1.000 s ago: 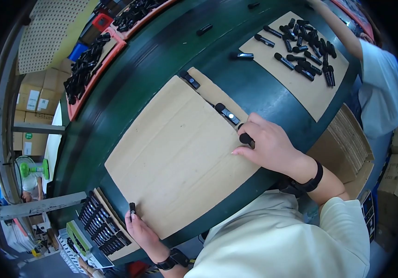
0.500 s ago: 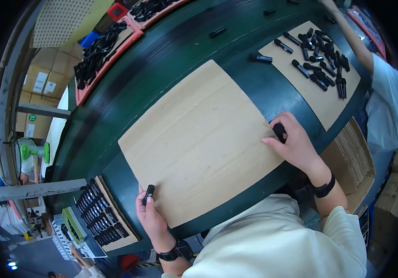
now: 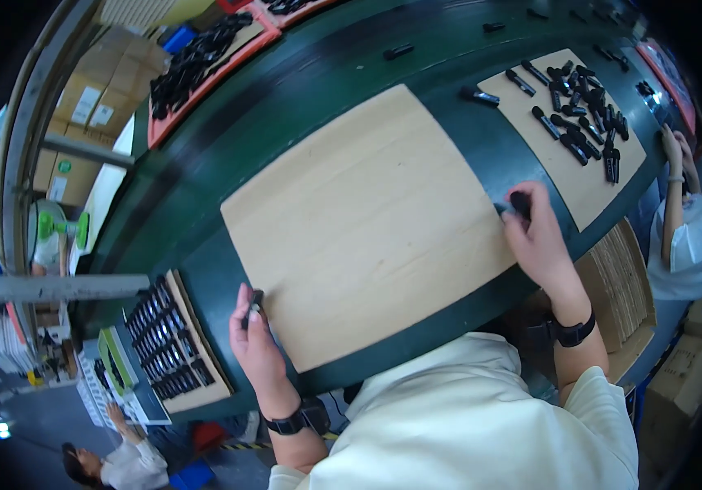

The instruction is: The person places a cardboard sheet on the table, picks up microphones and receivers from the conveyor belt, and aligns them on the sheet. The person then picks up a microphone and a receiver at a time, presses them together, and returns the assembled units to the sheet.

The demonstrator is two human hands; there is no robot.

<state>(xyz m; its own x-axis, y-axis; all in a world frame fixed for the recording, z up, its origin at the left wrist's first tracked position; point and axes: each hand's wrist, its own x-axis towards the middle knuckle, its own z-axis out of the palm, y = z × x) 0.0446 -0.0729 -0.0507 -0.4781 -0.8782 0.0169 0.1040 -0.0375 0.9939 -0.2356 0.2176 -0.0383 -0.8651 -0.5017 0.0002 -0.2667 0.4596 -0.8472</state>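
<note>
A bare brown cardboard sheet (image 3: 375, 229) lies on the dark green table in front of me. Beside its left edge, my left hand (image 3: 259, 347) closes its thumb and fingers on a small black microphone (image 3: 254, 305). My right hand (image 3: 541, 241), just past the sheet's right edge, is curled around another small microphone, whose dark rounded head (image 3: 520, 203) shows above the fingers. Its lower part is hidden in the grip. Farther right, a second cardboard sheet (image 3: 584, 208) carries a loose heap of similar microphones (image 3: 572, 122).
Neat rows of black microphones (image 3: 169, 347) lie on cardboard at left. Red-rimmed trays (image 3: 173, 131) of black pieces stand at the far left. Stacked cardboard (image 3: 617, 278) fills a box at right. A co-worker's hands (image 3: 676, 151) are at the table's right end; another person sits lower left.
My view has shifted. My right hand has drawn off the cardboard's right edge, still gripping its microphone; my left keeps its own. The co-worker at right has pulled back a reaching arm.
</note>
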